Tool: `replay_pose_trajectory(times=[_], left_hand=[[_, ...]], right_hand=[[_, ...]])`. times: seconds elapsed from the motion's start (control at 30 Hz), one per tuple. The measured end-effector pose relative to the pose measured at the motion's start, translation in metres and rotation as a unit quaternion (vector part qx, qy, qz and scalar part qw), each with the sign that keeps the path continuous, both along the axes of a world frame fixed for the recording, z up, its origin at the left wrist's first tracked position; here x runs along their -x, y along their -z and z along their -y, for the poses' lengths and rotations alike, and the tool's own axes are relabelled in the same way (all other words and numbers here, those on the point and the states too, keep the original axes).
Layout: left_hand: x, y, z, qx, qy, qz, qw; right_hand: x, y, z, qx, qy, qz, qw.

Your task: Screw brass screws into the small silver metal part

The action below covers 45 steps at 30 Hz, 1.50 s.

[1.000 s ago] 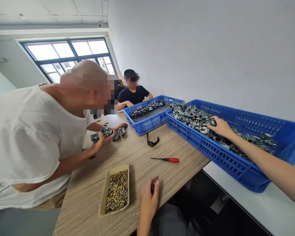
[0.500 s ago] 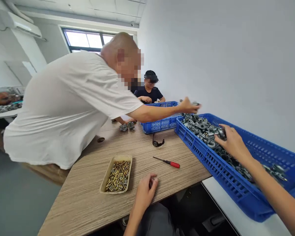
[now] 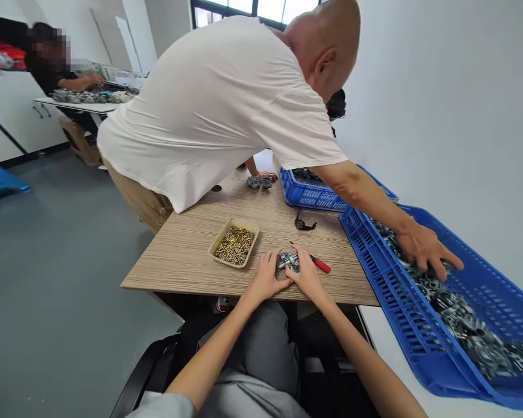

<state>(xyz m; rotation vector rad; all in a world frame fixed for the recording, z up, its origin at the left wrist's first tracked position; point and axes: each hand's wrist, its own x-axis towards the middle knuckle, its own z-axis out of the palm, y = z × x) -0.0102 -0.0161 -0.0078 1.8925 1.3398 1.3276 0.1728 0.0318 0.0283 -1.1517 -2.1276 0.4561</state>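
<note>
"What are you holding?"

"A grey metal part, cupped between my left hand and right hand. My fingers cover much of it, so I can't make out its full shape."

"Where is it?"

"Just above the bench, beside a red-handled screwdriver whose shaft disappears behind my right hand."

"What's changed?"

"My right hand has left the blue crate. A co-worker's hand now rests on the parts there, partly hiding them."
</note>
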Motion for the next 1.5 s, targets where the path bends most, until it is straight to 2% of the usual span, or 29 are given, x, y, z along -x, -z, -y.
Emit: replay_pose_trajectory(times=[0.13,0.23,0.3,0.43,0.53,0.63,0.87,1.03,1.5], left_hand=[[-0.001,0.003,-0.001,-0.005,-0.002,-0.012,1.0],[-0.001,0.003,0.0,0.006,-0.012,-0.008,1.0],[-0.001,0.002,0.001,0.011,-0.025,0.0,1.0],[0.0,0.004,-0.002,0.002,-0.068,0.018,0.998],[0.001,0.008,-0.006,0.001,-0.105,0.044,0.994],[0.0,0.008,-0.009,0.009,-0.11,0.048,0.993],[-0.004,-0.003,-0.008,0.02,-0.088,0.009,0.996],[-0.004,-0.004,-0.01,0.019,-0.11,0.006,0.994],[-0.005,-0.006,-0.01,0.022,-0.106,0.006,0.994]], right_hand=[[0.011,0.007,0.002,0.002,0.016,-0.011,1.0],[0.0,0.005,0.008,0.008,0.004,0.005,1.0],[-0.019,0.005,0.011,-0.022,0.012,0.029,0.999],[-0.073,0.016,0.014,-0.122,0.098,0.081,0.984],[-0.108,0.033,0.013,-0.132,0.136,0.086,0.978],[-0.125,0.045,0.011,-0.118,0.141,0.069,0.981],[-0.126,0.046,0.011,-0.101,0.141,0.079,0.982],[-0.125,0.043,0.013,-0.092,0.147,0.077,0.982],[-0.123,0.04,0.014,-0.088,0.16,0.065,0.981]])
